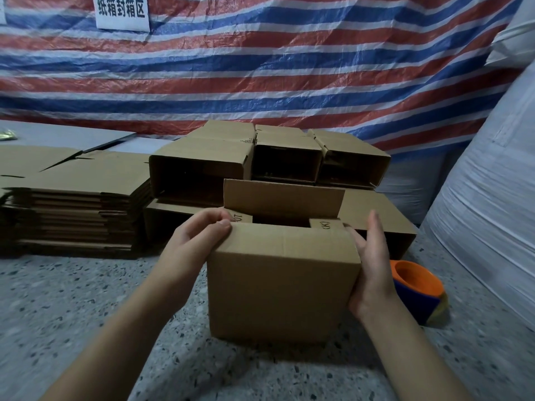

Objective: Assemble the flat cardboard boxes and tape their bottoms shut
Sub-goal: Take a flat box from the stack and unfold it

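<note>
Left fingers curled on box flap

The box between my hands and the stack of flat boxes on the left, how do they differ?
The box between the hands is opened into a cube shape and stands on the floor; the stack of flat boxes lies collapsed, sheet on sheet. The held box has its top flaps partly folded, the far one standing up; the stacked ones show only flat panels and edges. The left hand and right hand touch only the held box. Both are plain brown corrugated cardboard.
</note>
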Motion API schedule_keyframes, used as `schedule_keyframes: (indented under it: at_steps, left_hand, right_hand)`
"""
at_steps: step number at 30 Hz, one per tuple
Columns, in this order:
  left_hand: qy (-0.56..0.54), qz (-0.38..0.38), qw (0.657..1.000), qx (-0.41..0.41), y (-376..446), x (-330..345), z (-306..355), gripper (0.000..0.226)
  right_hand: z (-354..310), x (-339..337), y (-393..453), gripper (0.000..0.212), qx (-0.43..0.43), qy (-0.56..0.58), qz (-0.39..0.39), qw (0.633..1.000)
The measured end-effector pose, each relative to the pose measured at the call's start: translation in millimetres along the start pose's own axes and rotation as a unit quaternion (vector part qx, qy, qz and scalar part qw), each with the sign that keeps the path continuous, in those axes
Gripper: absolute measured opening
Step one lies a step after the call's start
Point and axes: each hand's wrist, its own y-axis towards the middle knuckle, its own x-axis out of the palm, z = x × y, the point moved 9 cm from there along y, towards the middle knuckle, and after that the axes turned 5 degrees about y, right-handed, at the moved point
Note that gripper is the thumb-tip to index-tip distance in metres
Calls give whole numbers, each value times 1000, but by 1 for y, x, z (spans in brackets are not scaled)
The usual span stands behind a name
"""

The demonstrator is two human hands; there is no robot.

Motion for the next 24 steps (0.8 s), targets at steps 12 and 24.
schedule_keyframes:
  at_steps: [12, 24]
  left_hand:
    - [-14, 0, 998, 66, 7, -5, 17, 69]
    - [39, 37, 995, 83, 3, -12, 15, 8]
  right_hand:
    - [-23, 11, 6, 65, -32, -93, -107, 989]
    - [-27, 0, 9, 3, -100, -106, -44, 988]
